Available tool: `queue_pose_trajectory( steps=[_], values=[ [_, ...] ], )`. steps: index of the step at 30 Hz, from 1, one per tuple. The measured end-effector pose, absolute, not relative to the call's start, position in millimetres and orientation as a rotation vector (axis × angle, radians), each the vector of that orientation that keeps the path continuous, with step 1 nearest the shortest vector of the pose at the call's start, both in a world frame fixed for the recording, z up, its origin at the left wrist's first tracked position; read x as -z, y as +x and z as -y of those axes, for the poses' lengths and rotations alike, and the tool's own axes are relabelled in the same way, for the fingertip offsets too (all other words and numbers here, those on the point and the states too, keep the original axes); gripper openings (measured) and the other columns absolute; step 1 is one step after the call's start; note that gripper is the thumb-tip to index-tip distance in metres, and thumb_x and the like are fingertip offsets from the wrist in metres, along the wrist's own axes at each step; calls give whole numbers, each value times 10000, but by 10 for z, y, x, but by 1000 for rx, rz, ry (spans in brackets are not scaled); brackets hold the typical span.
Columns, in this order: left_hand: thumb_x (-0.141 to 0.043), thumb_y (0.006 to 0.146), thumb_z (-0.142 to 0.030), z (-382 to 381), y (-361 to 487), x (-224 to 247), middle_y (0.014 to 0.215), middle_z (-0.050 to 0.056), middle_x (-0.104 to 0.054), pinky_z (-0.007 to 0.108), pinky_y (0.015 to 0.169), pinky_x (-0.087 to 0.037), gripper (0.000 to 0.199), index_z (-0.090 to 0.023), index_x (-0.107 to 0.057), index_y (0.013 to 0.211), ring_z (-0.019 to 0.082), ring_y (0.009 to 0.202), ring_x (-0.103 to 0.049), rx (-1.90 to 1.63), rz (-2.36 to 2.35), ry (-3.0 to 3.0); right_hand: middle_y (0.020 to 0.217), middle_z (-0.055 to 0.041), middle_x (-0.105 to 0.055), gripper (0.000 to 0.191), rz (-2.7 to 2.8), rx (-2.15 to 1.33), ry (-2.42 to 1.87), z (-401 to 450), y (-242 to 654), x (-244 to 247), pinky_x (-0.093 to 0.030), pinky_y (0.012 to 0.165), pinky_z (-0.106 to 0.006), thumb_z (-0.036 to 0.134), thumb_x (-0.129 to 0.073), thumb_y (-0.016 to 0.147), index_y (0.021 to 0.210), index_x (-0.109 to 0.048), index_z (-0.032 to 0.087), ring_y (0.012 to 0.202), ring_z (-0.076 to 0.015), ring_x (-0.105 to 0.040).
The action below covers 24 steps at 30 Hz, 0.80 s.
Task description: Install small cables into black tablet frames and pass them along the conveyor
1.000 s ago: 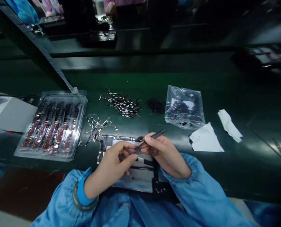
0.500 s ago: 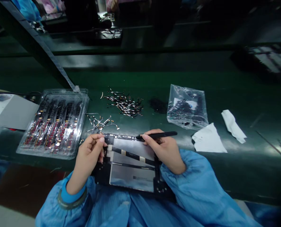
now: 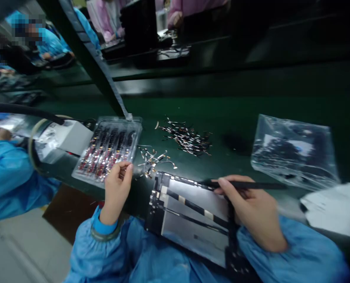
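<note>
So the opened black device (image 3: 192,220) is set at the near edge of the table (image 3: 228,118), silver panel up. Dark strips are laid across it, but no cover's fitted; how much is finished can't be told. A slim black tool (image 3: 260,185) is pinched in the right hand (image 3: 259,214), tip by the far edge. The left hand (image 3: 117,190) is held near the clear tray (image 3: 138,125), grip pressed together, contents unclear. Loose cables (image 3: 189,139) are piled beyond, with a plastic bag (image 3: 295,151) to the right.
</note>
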<state>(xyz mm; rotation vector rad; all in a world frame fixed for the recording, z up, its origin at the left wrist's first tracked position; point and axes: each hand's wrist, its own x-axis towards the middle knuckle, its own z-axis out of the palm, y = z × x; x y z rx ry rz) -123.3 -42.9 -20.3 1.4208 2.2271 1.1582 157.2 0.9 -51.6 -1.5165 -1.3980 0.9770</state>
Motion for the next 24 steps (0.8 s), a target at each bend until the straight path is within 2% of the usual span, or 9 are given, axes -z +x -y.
queue_pose_trajectory(
  steps=[4,8,14,20,24],
  values=[
    [-511,857,-309,358,-1586,225,860,57,-591,332,715,-469,173,-169,-579,934,190,760,-575,-935,-2592,1734,585,-23,-662,375,1379,-1035,-1544,-21,1580,516,-522,518,-274,567,-630,706,786,-614,201,561,-194,-653],
    [-532,844,-254,157,-1728,242,905,80,-582,362,801,-456,106,-176,-565,908,221,843,-572,-746,-2658,1805,547,-23,-656,386,1359,-1036,-1560,-11,1573,465,-539,510,-296,585,-639,676,766,-609,211,551,-215,-661],
    [-627,787,-267,-40,-1748,327,851,80,-583,396,807,-450,210,-155,-567,954,275,900,-570,-650,-2698,1761,521,-20,-653,370,1350,-1011,-1559,-16,1545,408,-555,514,-311,582,-634,676,742,-605,219,540,-225,-667],
    [-587,822,-272,-2,-1785,417,798,75,-566,392,788,-455,282,-112,-575,1054,266,853,-565,-708,-2757,1695,525,-22,-654,364,1344,-1007,-1563,-21,1552,408,-555,514,-300,568,-632,687,756,-612,211,545,-220,-668],
    [-476,888,-274,-1,-1763,401,844,106,-561,399,789,-449,256,-114,-622,1023,267,846,-562,-759,-2785,1699,526,-16,-649,358,1304,-1045,-1545,-10,1557,399,-554,510,-296,560,-634,698,781,-604,213,551,-219,-668]
  ],
)
